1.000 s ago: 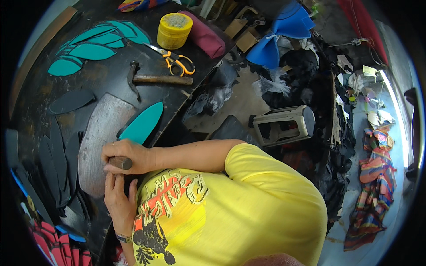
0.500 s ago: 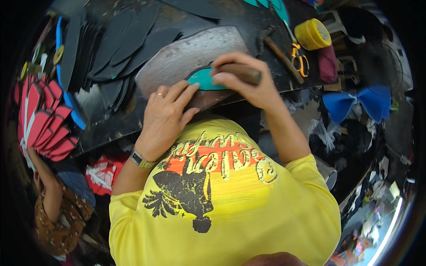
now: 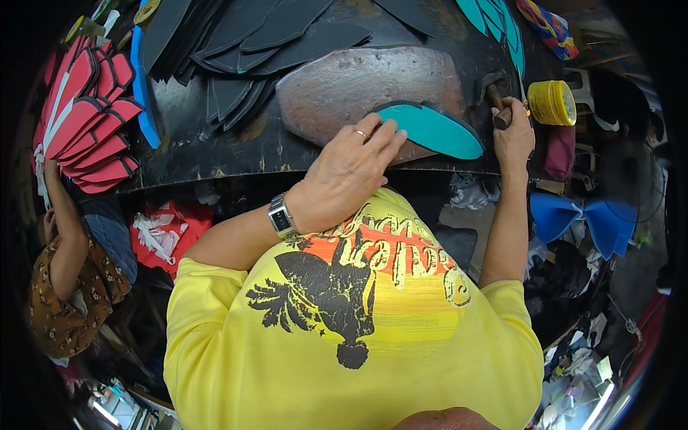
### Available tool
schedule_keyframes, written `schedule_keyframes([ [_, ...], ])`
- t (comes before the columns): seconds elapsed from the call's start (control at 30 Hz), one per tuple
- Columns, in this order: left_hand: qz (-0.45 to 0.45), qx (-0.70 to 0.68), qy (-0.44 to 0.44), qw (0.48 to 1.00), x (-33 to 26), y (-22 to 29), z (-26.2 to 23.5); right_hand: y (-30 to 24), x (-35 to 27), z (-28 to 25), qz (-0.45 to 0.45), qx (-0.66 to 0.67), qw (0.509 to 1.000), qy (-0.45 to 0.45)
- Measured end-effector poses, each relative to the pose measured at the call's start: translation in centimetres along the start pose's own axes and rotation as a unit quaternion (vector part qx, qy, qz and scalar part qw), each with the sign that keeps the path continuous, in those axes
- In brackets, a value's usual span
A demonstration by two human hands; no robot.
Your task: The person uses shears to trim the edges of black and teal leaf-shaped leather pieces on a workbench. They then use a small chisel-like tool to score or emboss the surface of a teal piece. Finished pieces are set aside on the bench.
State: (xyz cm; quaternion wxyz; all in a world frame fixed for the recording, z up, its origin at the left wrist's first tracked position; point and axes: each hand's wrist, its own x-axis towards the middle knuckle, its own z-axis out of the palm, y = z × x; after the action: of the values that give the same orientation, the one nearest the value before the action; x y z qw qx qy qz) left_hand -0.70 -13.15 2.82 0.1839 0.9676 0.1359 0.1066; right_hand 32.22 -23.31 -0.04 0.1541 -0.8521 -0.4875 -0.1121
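Note:
A teal sole-shaped piece (image 3: 433, 132) with a dark edge lies over the near right part of a worn brown slab (image 3: 358, 89) on the black bench. My left hand (image 3: 347, 172), wearing a ring and a wristwatch, lies open with its fingertips on the piece's left end. To the right, my right hand (image 3: 514, 140) is closed at a wooden handle (image 3: 503, 118), whose rounded end shows by the thumb. Just beyond it is a hammer (image 3: 493, 87). Scissors with orange grips (image 3: 528, 112) are mostly hidden under that hand; whether its fingers touch them, I cannot tell.
Black sole-shaped sheets (image 3: 279, 43) lie in piles at the far left. Several teal pieces (image 3: 494, 18) are at the far right, near a yellow tub (image 3: 552, 102). Left of the bench, another person's arm (image 3: 66, 215) is by a bundle of red pieces (image 3: 93, 122).
My right hand has moved from the teal piece to the hammer and scissors on the right. The teal piece lies further right on the slab, more uncovered. The whole view has shifted.

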Motion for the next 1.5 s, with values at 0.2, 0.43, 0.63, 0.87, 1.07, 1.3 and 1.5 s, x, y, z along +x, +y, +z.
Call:
schedule_keyframes([
  [0.2, 0.032, 0.078, 0.032, 0.996, -0.3, 0.0, 0.3, -3.2, 0.8, -3.5, 0.171, 0.364, 0.915, -0.018],
  [0.43, 0.020, 0.061, -0.030, 0.998, 0.4, 0.6, 0.0, -9.4, -4.0, -5.3, -0.032, 0.302, 0.941, -0.148],
  [0.63, 0.022, 0.067, -0.021, 0.997, 0.3, 0.6, 0.4, -10.9, -4.0, -5.3, -0.015, 0.434, 0.901, -0.016],
  [0.87, 0.030, 0.094, 0.000, 0.995, 0.2, 0.6, 0.6, -11.0, -4.1, -4.6, 0.034, 0.405, 0.912, -0.049],
  [1.07, 0.036, 0.084, -0.006, 0.996, 0.5, 0.5, 0.5, -11.3, -3.6, -3.9, -0.014, 0.326, 0.935, -0.142],
  [1.3, 0.034, 0.079, -0.015, 0.996, 0.2, 0.6, 0.5, -13.1, -3.5, -3.9, -0.025, 0.323, 0.930, -0.175],
  [1.5, 0.031, 0.057, -0.011, 0.998, 0.1, 0.5, 0.9, -13.2, -2.9, -4.2, -0.124, 0.401, 0.899, -0.124],
])
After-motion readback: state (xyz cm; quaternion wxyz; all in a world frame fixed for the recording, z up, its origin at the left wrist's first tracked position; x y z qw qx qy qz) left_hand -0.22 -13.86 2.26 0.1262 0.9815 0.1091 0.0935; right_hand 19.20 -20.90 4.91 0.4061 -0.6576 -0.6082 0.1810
